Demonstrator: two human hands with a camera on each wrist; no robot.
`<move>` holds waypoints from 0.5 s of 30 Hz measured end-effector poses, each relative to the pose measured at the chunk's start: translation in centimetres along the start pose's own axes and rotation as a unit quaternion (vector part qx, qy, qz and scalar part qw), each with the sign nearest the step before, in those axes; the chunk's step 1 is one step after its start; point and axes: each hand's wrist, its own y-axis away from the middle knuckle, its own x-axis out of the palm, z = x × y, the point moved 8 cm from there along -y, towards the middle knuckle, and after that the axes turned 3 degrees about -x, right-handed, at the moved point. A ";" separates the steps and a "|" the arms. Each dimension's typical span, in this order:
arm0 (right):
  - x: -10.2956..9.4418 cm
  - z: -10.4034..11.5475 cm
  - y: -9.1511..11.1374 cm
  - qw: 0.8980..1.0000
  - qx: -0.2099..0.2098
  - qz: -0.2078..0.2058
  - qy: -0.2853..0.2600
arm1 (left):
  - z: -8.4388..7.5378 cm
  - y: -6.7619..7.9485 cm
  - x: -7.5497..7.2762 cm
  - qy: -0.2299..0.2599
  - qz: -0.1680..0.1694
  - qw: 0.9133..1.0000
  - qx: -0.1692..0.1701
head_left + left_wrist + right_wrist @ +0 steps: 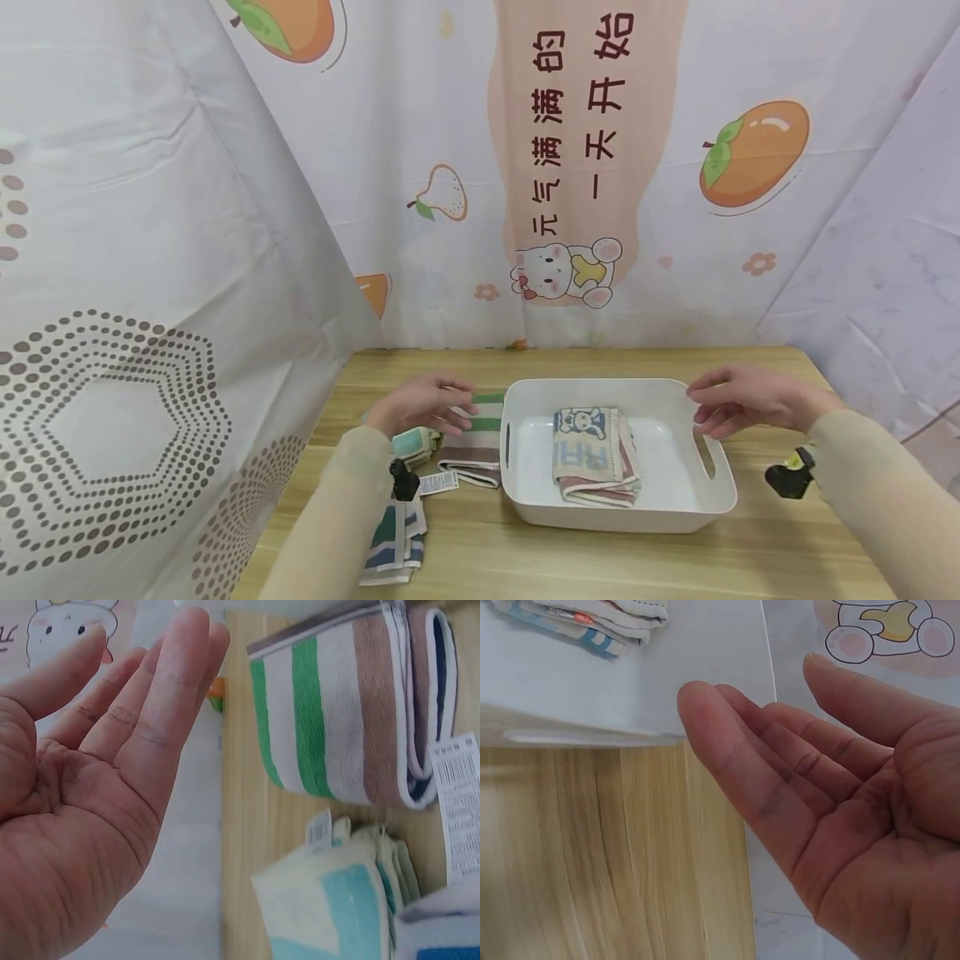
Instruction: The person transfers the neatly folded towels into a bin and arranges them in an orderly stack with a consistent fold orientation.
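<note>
– What lies there, biggest first?

– A wood-grain table (468, 562), and on it the white bin (615, 522), its long axis running from left to right between the two hands.

– Which hand is nearer to it?

– The right hand (757, 400), its fingertips by the bin's right end; whether they touch the rim, I can't tell. The left hand (423, 404) hangs a little way off the bin's left end, above the towels there.

– Holding anything?

– Nothing. Both are empty, fingers loosely bent, thumbs apart.

– And the towels?

– The striped towel (476, 437) lies just left of the bin. The bear towel (588, 454) sits folded inside, a little left of the bin's middle. The blue-striped towel (393, 546) is left of the bin, toward the person; the teal-and-cream towel (411, 446) is also left, beyond the striped one.

– Smallest?

– A barcode label (438, 483), left of the bin.
</note>
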 end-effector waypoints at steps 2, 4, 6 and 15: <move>-0.2 -0.2 0.1 1.000 -0.003 0.005 -0.004 | 0.5 0.2 -0.6 0.008 -0.007 1.000 -0.004; -0.5 -0.4 0.2 1.000 -0.005 0.008 -0.007 | 1.0 0.4 -1.2 0.015 -0.014 1.000 -0.006; -0.7 -0.5 0.2 1.000 -0.007 0.013 -0.011 | 1.4 0.6 -1.6 0.023 -0.020 1.000 -0.007; -1.2 -1.2 0.4 1.000 -0.004 0.014 -0.012 | 2.6 1.6 -2.9 0.029 -0.025 0.999 -0.003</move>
